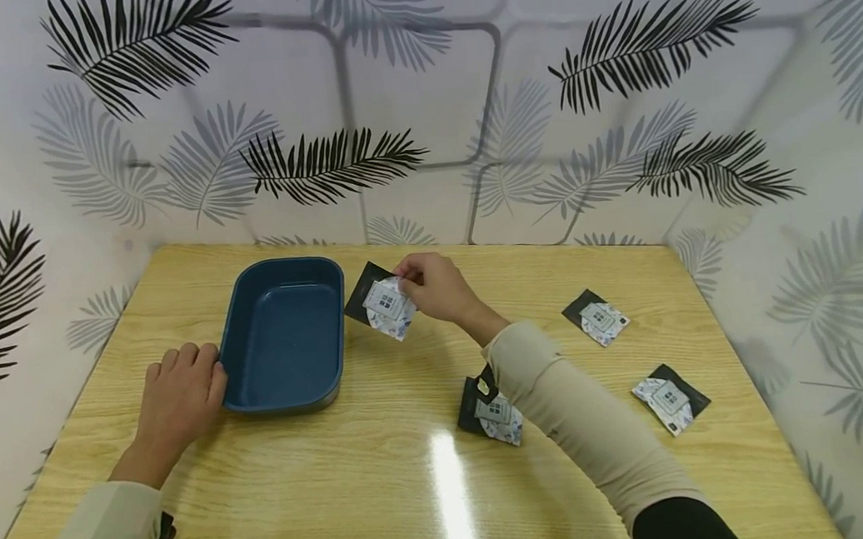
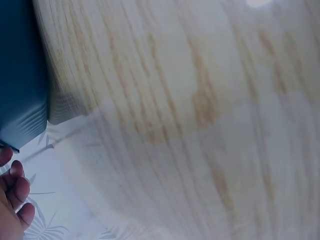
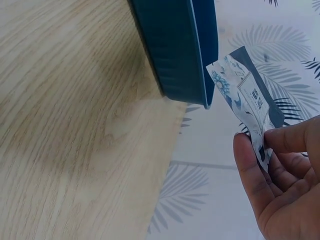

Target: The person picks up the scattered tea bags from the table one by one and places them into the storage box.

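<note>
A dark blue rounded rectangular tray (image 1: 288, 401) stands on the left half of the table. At its left rim is my left hand (image 1: 182, 395), thumb and forefinger on the edge; in the left wrist view the other fingers (image 2: 19, 191) curl outside the wall. My right hand (image 1: 436, 286) pinches one corner of a flat sachet (image 1: 386, 303), black with a white floral part and a printed label. That sachet is tilted in the air, just right of the tray's right rim. The right wrist view shows the sachet (image 3: 245, 92) between thumb and fingers, overlapping the tray's edge (image 3: 200, 60).
Three similar sachets lie on the wooden table (image 1: 387, 490): one (image 1: 492, 414) partly under the right forearm, one (image 1: 596, 317) farther back on the right, one (image 1: 671, 399) nearer the right edge. A leaf-patterned wall covering (image 1: 467, 133) borders the table's back and sides.
</note>
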Available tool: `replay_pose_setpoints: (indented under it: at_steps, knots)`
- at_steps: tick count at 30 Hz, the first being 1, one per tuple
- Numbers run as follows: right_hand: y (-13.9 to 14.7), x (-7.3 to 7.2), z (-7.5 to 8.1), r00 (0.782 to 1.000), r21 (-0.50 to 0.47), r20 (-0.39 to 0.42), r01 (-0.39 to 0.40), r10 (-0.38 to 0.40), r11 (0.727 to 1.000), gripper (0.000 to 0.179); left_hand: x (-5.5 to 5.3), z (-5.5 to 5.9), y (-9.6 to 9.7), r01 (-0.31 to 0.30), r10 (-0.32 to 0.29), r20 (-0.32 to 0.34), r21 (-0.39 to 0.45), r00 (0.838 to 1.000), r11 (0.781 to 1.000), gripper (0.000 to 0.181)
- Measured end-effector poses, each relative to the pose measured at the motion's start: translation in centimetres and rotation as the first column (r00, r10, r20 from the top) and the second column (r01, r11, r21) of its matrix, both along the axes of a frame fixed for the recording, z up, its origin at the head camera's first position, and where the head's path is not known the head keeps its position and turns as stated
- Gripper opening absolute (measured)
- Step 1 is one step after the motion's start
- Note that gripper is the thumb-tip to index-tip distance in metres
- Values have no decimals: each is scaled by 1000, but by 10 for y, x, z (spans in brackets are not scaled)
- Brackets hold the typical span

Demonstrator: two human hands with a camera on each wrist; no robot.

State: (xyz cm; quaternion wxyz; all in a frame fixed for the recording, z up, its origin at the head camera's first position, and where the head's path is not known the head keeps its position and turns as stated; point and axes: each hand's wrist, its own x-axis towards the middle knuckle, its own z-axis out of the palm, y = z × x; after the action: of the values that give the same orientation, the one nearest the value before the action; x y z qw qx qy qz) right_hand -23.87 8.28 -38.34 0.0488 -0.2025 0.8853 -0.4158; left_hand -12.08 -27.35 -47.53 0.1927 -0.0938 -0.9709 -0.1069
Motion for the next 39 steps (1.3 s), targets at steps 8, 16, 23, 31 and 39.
replay_pose_setpoints:
  at_steps: [8, 16, 23, 31, 39]
  knots:
    - [-14, 3, -1, 999, 5, -9, -45, 45, 999, 16, -2, 0, -2, 19, -19, -5, -18, 1000, 1000, 13]
    - [-19, 6, -3, 998, 19, -28, -63, 63, 998, 16, -1, -2, 1, 19, -19, 10, -28, 1000, 999, 12]
    - [-29, 9, -3, 995, 49, -35, -87, 89, 995, 18, -1, -2, 4, 21, -21, -6, -29, 1000, 999, 13]
    - [-47, 12, -6, 990, 71, -52, -128, 132, 989, 17, 0, -5, 4, 12, -12, 11, -33, 1000, 999, 13]
    - [-55, 18, -5, 983, 101, -78, -157, 166, 982, 18, 1, -4, 6, 12, -12, -6, -45, 1000, 999, 14]
